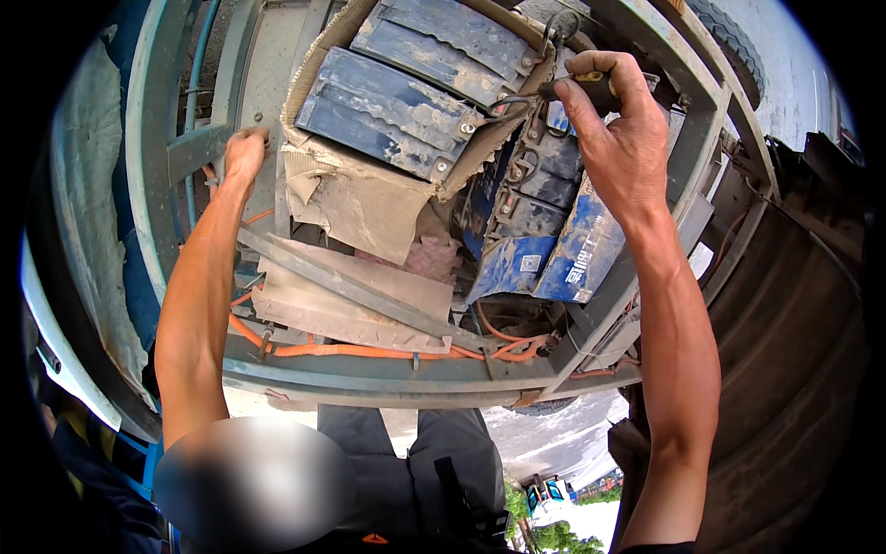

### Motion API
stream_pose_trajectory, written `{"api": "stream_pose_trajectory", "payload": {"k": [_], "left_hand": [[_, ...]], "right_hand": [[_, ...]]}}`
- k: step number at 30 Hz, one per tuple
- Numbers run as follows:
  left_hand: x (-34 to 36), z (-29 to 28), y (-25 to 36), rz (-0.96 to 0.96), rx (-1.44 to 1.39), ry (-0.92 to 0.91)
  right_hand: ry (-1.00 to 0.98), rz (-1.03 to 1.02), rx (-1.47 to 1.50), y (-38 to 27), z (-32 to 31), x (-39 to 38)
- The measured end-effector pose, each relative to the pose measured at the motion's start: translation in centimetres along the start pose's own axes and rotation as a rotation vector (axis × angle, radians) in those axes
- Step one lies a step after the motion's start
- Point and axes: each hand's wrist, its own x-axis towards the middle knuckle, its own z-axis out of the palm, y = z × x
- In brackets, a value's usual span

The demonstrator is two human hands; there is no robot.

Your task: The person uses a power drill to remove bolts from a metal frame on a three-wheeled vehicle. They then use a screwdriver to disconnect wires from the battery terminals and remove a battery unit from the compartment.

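Note:
Several dusty blue batteries (397, 102) sit in a grey metal vehicle frame (388, 374), joined by dark cables. My right hand (614, 129) is closed around the dark handle of a tool (577, 88) whose tip meets a battery terminal and a black cable (512, 102) at the top middle. My left hand (245, 152) is stretched out to the left and grips a grey frame bar beside torn cardboard (355, 198). More blue batteries (568, 254) stand tilted below my right hand.
An orange cable conduit (369, 351) runs along the frame's lower rail. A flat cardboard sheet (351, 300) lies under a diagonal metal strip. A tyre (729, 37) shows at the top right, a dark curved mudguard (794, 369) at the right. A person's dark clothing (415, 471) is below.

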Motion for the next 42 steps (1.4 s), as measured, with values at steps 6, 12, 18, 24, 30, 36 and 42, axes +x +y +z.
{"api": "stream_pose_trajectory", "payload": {"k": [6, 12, 18, 24, 30, 36, 42], "left_hand": [[-2.0, -1.7, 2.6, 0.014, -0.004, 0.031], [-15.4, 0.1, 8.9, 0.481, -0.11, 0.176], [-24.9, 5.1, 13.7, 0.989, -0.094, -0.051], [-21.0, 10.0, 19.7, 1.104, -0.085, -0.064], [-15.4, 15.2, 22.5, 0.997, 0.157, -0.356], [-16.1, 17.9, 22.4, 1.09, 0.366, -0.256], [-16.9, 18.4, 22.2, 1.106, 0.438, -0.274]], "right_hand": [[-0.258, 0.03, -0.322, -0.3, -1.8, 0.6], [-0.567, 1.23, 0.42, -2.2, -3.0, 3.4], [-0.699, 1.144, 0.248, -1.4, -1.4, 5.1], [-1.107, -0.147, -1.025, -4.1, 0.0, 6.4], [-0.642, -0.137, -0.783, -2.9, -0.9, 3.4], [-0.114, -0.266, -0.314, -1.0, -1.6, -0.1], [-0.084, 0.112, -0.07, -0.5, -0.3, 0.2]]}}
